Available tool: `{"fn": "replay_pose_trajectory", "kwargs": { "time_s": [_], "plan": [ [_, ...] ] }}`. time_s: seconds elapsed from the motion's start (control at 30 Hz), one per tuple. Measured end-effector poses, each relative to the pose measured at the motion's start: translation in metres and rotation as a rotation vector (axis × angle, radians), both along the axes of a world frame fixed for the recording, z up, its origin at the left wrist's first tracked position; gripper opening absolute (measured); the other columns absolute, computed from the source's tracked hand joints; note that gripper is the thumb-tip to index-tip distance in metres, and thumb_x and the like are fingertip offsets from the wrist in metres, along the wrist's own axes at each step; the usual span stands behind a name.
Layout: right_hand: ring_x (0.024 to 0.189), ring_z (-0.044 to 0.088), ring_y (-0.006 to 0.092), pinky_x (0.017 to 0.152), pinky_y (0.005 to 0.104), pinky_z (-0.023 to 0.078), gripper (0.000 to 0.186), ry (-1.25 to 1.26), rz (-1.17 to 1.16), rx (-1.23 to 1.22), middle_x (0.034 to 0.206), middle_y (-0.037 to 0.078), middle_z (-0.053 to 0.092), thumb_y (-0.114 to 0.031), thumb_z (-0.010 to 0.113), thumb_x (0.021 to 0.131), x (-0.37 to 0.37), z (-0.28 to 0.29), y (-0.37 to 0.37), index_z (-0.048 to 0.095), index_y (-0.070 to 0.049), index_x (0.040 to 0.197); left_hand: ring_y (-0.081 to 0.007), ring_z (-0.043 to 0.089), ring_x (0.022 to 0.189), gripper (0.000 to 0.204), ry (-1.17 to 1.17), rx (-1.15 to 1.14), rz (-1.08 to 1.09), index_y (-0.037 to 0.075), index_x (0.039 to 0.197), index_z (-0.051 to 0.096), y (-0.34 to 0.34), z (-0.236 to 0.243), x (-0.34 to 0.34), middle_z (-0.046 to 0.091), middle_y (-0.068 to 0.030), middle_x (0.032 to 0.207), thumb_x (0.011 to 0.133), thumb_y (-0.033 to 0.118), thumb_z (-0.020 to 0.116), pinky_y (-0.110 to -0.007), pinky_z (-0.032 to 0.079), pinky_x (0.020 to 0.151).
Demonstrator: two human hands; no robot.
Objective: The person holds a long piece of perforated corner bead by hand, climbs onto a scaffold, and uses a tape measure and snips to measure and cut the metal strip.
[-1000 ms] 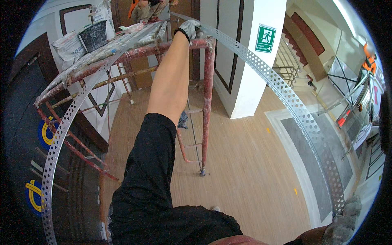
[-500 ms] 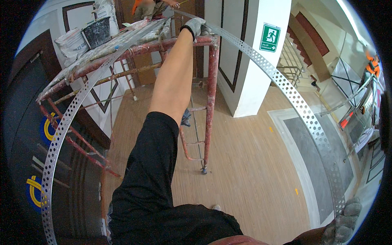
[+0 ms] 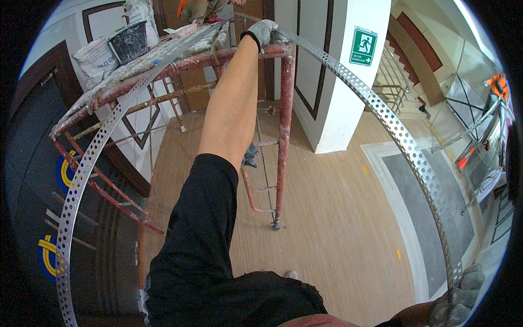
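My left arm, in a black sleeve, stretches far forward over the scaffold. My left hand [image 3: 263,32], in a grey glove, is closed at the scaffold's top corner, beside a perforated metal strip [image 3: 378,109]. Its fingertips are hidden, so I cannot tell whether it grips the strip or the scaffold. This long silvery strip, full of round holes, curves in view from there down to the lower right. At that near end my right hand [image 3: 463,294], also in a grey glove, is closed around it. A second perforated strip [image 3: 81,174] runs from the scaffold top down the left side.
A red, paint-spattered scaffold [image 3: 285,120] stands ahead, bearing a black bucket [image 3: 129,43] and white sacks [image 3: 95,60]. A person [image 3: 204,8] is at its far end. To the right are a white column [image 3: 346,92], stairs [image 3: 400,65] and another person in orange [image 3: 497,87].
The strip in my right hand has turned, showing a narrower face near that hand. My left hand stays at the scaffold corner. The far person's hand has shifted, and the view has moved slightly.
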State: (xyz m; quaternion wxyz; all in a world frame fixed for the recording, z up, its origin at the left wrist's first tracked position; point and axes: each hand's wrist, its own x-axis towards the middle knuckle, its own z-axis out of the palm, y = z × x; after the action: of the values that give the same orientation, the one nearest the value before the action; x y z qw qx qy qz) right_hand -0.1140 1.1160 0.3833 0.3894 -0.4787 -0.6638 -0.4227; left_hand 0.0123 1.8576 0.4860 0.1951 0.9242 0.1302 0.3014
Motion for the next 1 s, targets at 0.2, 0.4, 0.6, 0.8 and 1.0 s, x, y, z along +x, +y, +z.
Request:
{"fn": "replay_pose_trajectory", "kwargs": {
  "time_s": [0.2, 0.4, 0.6, 0.8, 1.0],
  "plan": [
    [0.087, 0.049, 0.0308, 0.067, 0.0501, 0.037, 0.019, 0.019, 0.039, 0.008, 0.087, 0.007, 0.053, -0.028, 0.067, 0.093, 0.007, -0.007, 0.003, 0.052, -0.017, 0.098, -0.0419, 0.067, 0.104, 0.034, -0.047, -0.338, 0.102, 0.002, 0.123, 0.063, 0.012, 0.007, 0.02, 0.068, -0.025, 0.107, 0.089, -0.003, 0.063, -0.055, 0.058, 0.083],
    [0.1, 0.046, 0.0338, 0.08, 0.0533, 0.032, 0.028, 0.096, 0.016, 0.135, 0.101, 0.012, 0.05, -0.031, 0.064, 0.093, 0.006, -0.018, 0.006, 0.05, -0.012, 0.108, -0.0435, 0.067, 0.109, 0.045, -0.071, 0.061, 0.168, -0.004, 0.112, 0.064, 0.06, 0.0, 0.036, 0.068, -0.0299, 0.11, 0.071, 0.006, 0.079, -0.046, 0.057, 0.089],
    [0.112, 0.043, 0.0367, 0.092, 0.0566, 0.027, 0.039, 0.257, 0.005, 0.333, 0.114, 0.017, 0.048, -0.033, 0.061, 0.094, 0.006, -0.038, -0.004, 0.047, -0.006, 0.118, -0.0415, 0.068, 0.108, 0.041, 0.039, 0.368, 0.332, -0.003, 0.11, 0.065, 0.066, 0.0, 0.037, 0.07, -0.0271, 0.108, 0.074, 0.015, 0.075, -0.045, 0.056, 0.089],
    [0.125, 0.04, 0.0397, 0.104, 0.0598, 0.022, 0.05, 0.475, 0.054, 0.564, 0.128, 0.022, 0.046, -0.036, 0.058, 0.095, 0.004, -0.045, -0.013, 0.045, -0.001, 0.129, -0.0341, 0.069, 0.108, 0.043, 0.428, 0.955, 0.425, 0.011, 0.117, 0.072, 0.035, 0.009, 0.018, 0.072, -0.0145, 0.118, 0.094, 0.044, 0.057, -0.045, 0.055, 0.092],
    [0.137, 0.037, 0.0426, 0.116, 0.063, 0.017, 0.062, 0.639, 0.133, 0.716, 0.142, 0.028, 0.044, -0.039, 0.055, 0.096, -0.004, -0.041, -0.014, 0.042, 0.005, 0.139, -0.0341, 0.068, 0.112, 0.049, 0.317, 0.676, 0.533, 0.012, 0.115, 0.074, 0.001, 0.013, -0.011, 0.071, -0.017, 0.121, 0.084, 0.049, 0.069, -0.043, 0.055, 0.095]
  ]
}}
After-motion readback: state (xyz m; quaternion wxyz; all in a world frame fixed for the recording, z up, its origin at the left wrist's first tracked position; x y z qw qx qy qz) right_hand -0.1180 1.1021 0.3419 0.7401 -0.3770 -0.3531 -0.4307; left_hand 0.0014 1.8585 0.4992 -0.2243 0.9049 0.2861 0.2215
